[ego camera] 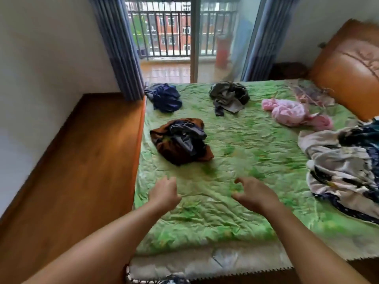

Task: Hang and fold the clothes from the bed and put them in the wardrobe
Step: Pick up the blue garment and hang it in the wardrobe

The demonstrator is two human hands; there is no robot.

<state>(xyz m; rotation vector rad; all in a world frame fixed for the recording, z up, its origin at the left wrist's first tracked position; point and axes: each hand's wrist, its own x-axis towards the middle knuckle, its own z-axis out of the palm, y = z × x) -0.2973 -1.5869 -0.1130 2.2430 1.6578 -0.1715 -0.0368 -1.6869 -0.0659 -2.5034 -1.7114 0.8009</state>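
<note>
Four clothes heaps lie on the green bed (235,140): brown pile (180,140), navy pile (165,97), grey pile (228,98), pink pile (291,112). Left hand (164,192) and right hand (255,193) hover empty, fingers loosely spread. A patterned blanket (344,169) is cut off at right; blur hides garment types.

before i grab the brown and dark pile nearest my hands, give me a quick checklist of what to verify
1. Left hand free: ok, open and holding nothing.
2. Right hand free: ok, fingers curled loosely, holding nothing.
3. Crumpled brown and dark grey clothes pile within sight: ok, it lies on the green quilted bedspread just ahead of the left hand.
4. Pile apart from others: ok, the dark blue bundle, grey-black bundle and pink garment lie apart from it.
5. How many garments are in the pile: cannot tell, they are tangled.
6. Wardrobe and hangers ready: cannot tell, neither is in view.
</note>
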